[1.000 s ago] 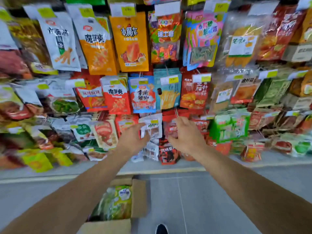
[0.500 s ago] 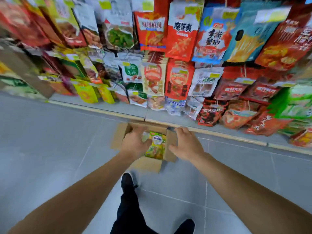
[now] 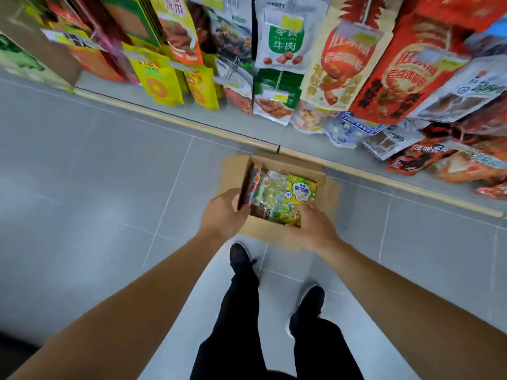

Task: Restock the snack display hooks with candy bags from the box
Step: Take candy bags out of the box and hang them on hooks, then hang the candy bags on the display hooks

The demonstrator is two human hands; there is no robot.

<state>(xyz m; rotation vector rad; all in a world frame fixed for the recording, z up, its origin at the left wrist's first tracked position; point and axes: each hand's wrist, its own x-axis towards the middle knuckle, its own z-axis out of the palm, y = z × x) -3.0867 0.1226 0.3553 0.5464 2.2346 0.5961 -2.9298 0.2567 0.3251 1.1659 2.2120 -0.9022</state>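
1. An open cardboard box sits on the grey tiled floor at the centre of the frame, just in front of the base of a shelf unit. Green and yellow candy bags lie inside it.
2. The left hand is at the box's left edge, fingers curled around the left flap and a pink-edged bag standing against that side.
3. The right hand rests on the lower right corner of the top candy bag, fingers bent down onto it; whether it actually grips the bag cannot be told.
4. Both bare forearms reach in from the bottom corners of the frame. Between them are dark trousers and two black shoes, standing just below the box.
5. The fingertips of both hands are hidden by the box and bags. How many bags the box holds cannot be made out.
6. Across the top of the frame hang rows of snack packets in red, orange, yellow and white, blurred and cut off by the upper edge.
7. A pale ledge with a tan front strip runs diagonally from upper left to right beneath the packets.
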